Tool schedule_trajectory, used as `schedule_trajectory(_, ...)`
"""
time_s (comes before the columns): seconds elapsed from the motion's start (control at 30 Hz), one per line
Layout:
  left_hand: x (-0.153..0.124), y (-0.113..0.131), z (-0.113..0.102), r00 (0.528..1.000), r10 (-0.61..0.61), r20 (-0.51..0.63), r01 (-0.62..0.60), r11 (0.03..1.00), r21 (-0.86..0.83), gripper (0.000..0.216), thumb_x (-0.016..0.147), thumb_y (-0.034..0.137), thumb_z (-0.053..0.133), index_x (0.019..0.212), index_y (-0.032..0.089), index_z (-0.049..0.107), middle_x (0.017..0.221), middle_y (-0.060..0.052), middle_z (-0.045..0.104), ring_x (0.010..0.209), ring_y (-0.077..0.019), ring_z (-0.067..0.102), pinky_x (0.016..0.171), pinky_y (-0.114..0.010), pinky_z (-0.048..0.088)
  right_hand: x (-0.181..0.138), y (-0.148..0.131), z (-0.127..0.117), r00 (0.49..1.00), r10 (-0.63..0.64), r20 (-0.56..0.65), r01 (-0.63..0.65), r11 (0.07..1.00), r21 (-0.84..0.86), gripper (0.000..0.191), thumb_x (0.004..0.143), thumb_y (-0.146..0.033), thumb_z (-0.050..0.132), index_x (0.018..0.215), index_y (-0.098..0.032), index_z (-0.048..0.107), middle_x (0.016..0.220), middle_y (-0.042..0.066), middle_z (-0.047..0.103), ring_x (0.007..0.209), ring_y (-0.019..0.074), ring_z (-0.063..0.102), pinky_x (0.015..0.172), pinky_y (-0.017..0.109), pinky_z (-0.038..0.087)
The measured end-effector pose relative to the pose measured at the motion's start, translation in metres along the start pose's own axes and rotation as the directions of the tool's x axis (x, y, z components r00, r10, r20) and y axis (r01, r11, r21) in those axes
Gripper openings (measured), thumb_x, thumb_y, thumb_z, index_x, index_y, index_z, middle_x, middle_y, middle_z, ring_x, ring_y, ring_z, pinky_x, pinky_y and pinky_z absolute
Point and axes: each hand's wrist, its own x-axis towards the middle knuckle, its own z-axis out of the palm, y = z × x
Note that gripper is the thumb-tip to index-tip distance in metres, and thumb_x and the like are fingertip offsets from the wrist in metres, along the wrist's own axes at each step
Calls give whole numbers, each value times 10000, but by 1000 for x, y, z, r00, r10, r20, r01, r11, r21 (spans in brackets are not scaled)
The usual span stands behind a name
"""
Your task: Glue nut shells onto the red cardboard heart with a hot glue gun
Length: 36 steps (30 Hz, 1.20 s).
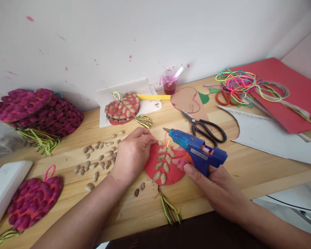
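Loose peanuts (108, 153) are lying left of your left hand (131, 152), whose fingertips are pressing together at the far-left edge of the red disc (175, 176); whether they are pinching anything, you cannot tell. The disc is resting on the table (124, 214) between your hands, its peanut rows running near to far. The glue gun (189, 143) is pointing leftward over it, nozzle near those fingertips, your right hand (220, 188) wrapping its fingers around the handle.

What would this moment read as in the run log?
left grip: at red disc's far edge | right grip: holding blue glue gun | peanuts: rows on disc | scissors: beyond gun
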Motion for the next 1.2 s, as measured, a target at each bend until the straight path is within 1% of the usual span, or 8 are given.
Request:
schedule_trajectory(0.1, 0, 0, 0, 1000, 1, -3, -1, 1000, -1, 166, 902, 140, 638, 838, 194, 781, 995, -21, 737, 845, -156, 700, 753, -255, 541, 1, -1, 1, 1000, -13, 5, 13, 1000, 10, 276, 973, -359, 631, 1240, -362, 698, 1206, -42, 769, 1103, 158, 718, 1006, 280, 573)
schedule_trajectory(0.2, 0, 0, 0, 1000, -3, -3, 3, 1000, -5, 168, 899, 133, 636, 841, 195, 781, 996, -20, 736, 843, -151, 699, 755, -250, 538, 3, -2, 1, 1000, -26, -5, 26, 1000, -9, 276, 970, -362, 632, 1237, -351, 704, 1194, -32, 772, 1099, 167, 720, 1013, 297, 571)
schedule_trajectory(0.33, 0, 1, -1, 1000, -12, -5, 12, 1000, -4, 168, 899, 137, 636, 842, 199, 782, 997, -16, 738, 829, -149, 700, 740, -248, 534, 3, 0, 1, 999, -18, -34, 16, 997, -70, 254, 955, -393, 641, 1175, -310, 736, 1091, 4, 793, 1045, 202, 738, 968, 334, 601)
schedule_trajectory(0.43, 0, 2, -1, 1000, -24, -1, 24, 1000, -10, 176, 897, 134, 629, 832, 197, 779, 995, -17, 740, 823, -151, 700, 732, -253, 535, 2, 2, 1, 999, -8, -41, 4, 996, -88, 234, 951, -411, 643, 1130, -304, 748, 1043, 10, 797, 1008, 203, 746, 941, 334, 613)
schedule_trajectory(0.63, 1, 3, -1, 999, -45, 0, 45, 999, -31, 186, 897, 146, 618, 832, 203, 783, 999, -24, 739, 831, -157, 699, 746, -265, 543, 2, 2, 1, 999, -31, -34, 28, 995, -92, 319, 960, -411, 629, 1264, -343, 697, 1108, 4, 790, 1094, 201, 725, 989, 340, 590)
schedule_trajectory(0.8, 0, 4, -1, 998, -57, 6, 57, 997, -42, 189, 896, 142, 615, 832, 204, 782, 980, -19, 737, 821, -152, 696, 742, -264, 542, 3, 2, 2, 999, -12, -45, 8, 994, -105, 286, 954, -429, 630, 1194, -309, 728, 1068, 20, 797, 1068, 219, 734, 954, 355, 609)
schedule_trajectory(1.0, 1, 4, 0, 999, -54, 0, 54, 998, -40, 185, 898, 145, 619, 828, 205, 779, 984, -18, 739, 816, -151, 697, 744, -267, 541, 2, -3, 2, 999, -34, -28, 31, 996, -83, 285, 963, -389, 628, 1223, -306, 711, 1127, 5, 785, 1048, 181, 733, 963, 302, 596)
schedule_trajectory(1.2, 0, 5, 0, 999, -39, -6, 39, 999, -15, 199, 894, 119, 607, 828, 200, 776, 974, -14, 740, 826, -149, 698, 749, -256, 537, 2, -2, 1, 999, -36, -21, 34, 995, -92, 285, 968, -383, 624, 1232, -317, 710, 1148, -1, 782, 1074, 183, 725, 983, 313, 588)
